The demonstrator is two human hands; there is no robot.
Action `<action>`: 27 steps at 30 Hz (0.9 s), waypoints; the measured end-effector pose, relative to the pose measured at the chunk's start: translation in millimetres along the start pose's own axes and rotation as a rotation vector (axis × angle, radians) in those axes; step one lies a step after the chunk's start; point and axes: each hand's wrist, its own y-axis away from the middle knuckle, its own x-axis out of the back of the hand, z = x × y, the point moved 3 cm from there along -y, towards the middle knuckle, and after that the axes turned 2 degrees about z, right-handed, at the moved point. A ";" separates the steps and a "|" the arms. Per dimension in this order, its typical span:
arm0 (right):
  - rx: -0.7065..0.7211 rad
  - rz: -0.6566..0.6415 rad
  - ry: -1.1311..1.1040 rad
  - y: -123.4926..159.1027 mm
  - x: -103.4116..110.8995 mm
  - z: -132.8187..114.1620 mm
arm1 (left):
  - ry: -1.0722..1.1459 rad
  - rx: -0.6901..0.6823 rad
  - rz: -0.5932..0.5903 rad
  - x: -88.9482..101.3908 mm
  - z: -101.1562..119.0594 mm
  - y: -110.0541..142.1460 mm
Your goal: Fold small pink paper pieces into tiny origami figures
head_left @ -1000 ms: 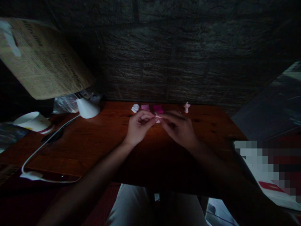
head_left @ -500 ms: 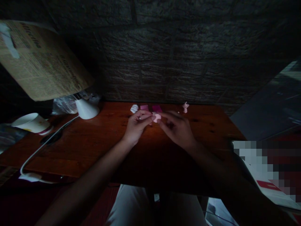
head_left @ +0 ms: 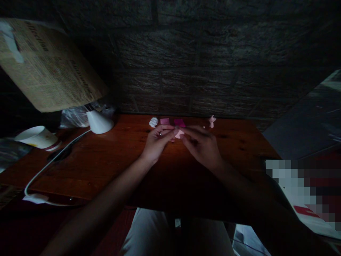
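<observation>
Both of my hands meet above the wooden table, with a small pale pink piece (head_left: 179, 134) between them. Whether it is clay or paper, I cannot make out. My left hand (head_left: 157, 143), a ring on one finger, pinches it from the left. From the right, thumb and fingers of my right hand (head_left: 204, 145) close on its other edge. Just beyond the fingers lie a light pink square (head_left: 164, 121) and a magenta square (head_left: 179, 122), both partly covered. A crumpled white lump (head_left: 153, 122) sits left of them. Farther right stands a small pale pink shape (head_left: 212, 121) with a pinched top.
A white lamp base (head_left: 99, 122) with a newspaper-print shade (head_left: 53, 67) stands at the left, its white cord (head_left: 57, 154) running over the table edge. Near it is a paper cup (head_left: 37, 138). A dark brick wall (head_left: 176, 53) closes off the back of the wooden table (head_left: 106, 160).
The view has shifted slightly, so everything sits a little differently in the picture. My fingertips now cover a bit more of the pale pink piece; both hands still hold it.
</observation>
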 end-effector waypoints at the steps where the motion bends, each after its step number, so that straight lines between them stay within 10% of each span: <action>1: 0.009 0.008 0.006 0.1 -0.3 -0.2 | 0.003 0.000 0.000 0.7 -0.7 -0.3; 27: -0.003 0.040 -0.079 0.5 0.3 -1.4 | -0.005 0.107 0.024 -0.6 2.0 3.0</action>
